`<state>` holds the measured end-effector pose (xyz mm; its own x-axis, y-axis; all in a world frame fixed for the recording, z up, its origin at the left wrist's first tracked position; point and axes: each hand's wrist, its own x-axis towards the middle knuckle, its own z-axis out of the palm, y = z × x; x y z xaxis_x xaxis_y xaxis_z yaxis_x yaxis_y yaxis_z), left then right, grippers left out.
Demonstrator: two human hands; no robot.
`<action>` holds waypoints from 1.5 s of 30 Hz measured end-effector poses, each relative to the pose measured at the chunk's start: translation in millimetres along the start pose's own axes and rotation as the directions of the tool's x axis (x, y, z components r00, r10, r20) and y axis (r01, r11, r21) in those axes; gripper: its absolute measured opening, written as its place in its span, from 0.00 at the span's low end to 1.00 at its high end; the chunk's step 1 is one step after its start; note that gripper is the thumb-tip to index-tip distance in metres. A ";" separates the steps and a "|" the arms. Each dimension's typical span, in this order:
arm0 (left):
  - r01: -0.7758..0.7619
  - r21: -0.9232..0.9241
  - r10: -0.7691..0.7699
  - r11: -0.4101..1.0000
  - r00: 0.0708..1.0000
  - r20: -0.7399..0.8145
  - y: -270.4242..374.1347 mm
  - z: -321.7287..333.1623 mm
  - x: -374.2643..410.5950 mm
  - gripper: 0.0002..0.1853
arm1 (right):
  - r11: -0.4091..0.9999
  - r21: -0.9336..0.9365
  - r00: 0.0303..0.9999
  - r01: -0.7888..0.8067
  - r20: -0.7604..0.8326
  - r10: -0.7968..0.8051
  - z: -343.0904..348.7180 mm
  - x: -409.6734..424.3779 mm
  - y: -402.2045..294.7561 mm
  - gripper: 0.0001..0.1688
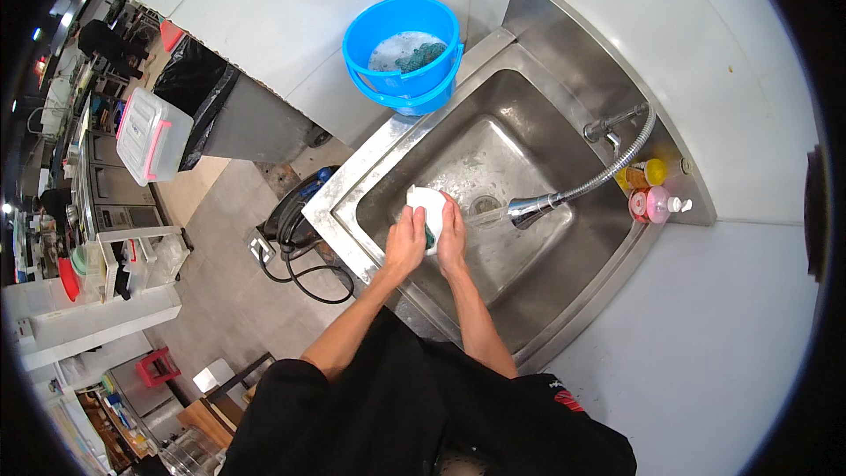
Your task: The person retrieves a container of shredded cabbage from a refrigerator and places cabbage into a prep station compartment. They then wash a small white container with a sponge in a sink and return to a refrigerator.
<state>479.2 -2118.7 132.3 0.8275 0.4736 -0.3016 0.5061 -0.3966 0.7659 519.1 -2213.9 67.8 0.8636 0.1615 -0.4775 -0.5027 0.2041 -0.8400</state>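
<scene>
Over the near left part of the stainless steel sink (529, 264), my left hand (405, 242) and my right hand (452, 238) hold a white ceramic-looking vessel (429, 201) between them. It may be a cup or small bowl; my fingers cover much of it. A dark green patch (429, 237) shows between my hands, and I cannot tell whether it is a scouring pad or part of the vessel. From the chrome spray head (529, 210) on a flexible hose (611, 168), water runs toward my right hand.
A blue bucket (370, 89) with suds and a green scourer (421, 57) stands by the sink's far left edge. A yellow-capped container (644, 174) and a pink pump bottle (651, 205) sit at the right corner. Black cables (291, 238) lie on the floor at left.
</scene>
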 end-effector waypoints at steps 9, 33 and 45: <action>-0.279 -0.149 0.266 0.949 0.959 -0.099 32.9 -73.2 21.2 0.13 | 0.597 0.547 0.699 -0.587 0.714 0.033 -25.3 -9.3 -16.4 0.40; -0.570 0.427 0.626 0.702 0.780 0.014 165.5 -139.1 193.1 0.16 | 0.569 0.587 0.810 -0.576 0.500 0.305 -147.1 -7.6 88.3 0.38; 0.099 -0.260 -0.048 0.960 0.980 0.194 18.4 43.3 35.8 0.26 | 0.425 0.782 0.871 -0.456 0.491 0.029 -81.5 -34.0 19.8 0.37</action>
<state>528.6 -2143.0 111.0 0.8336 0.3302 -0.4428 0.5046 -0.1292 0.8536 482.9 -2294.0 46.4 0.7184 0.6208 -0.3137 -0.6370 0.7684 0.0619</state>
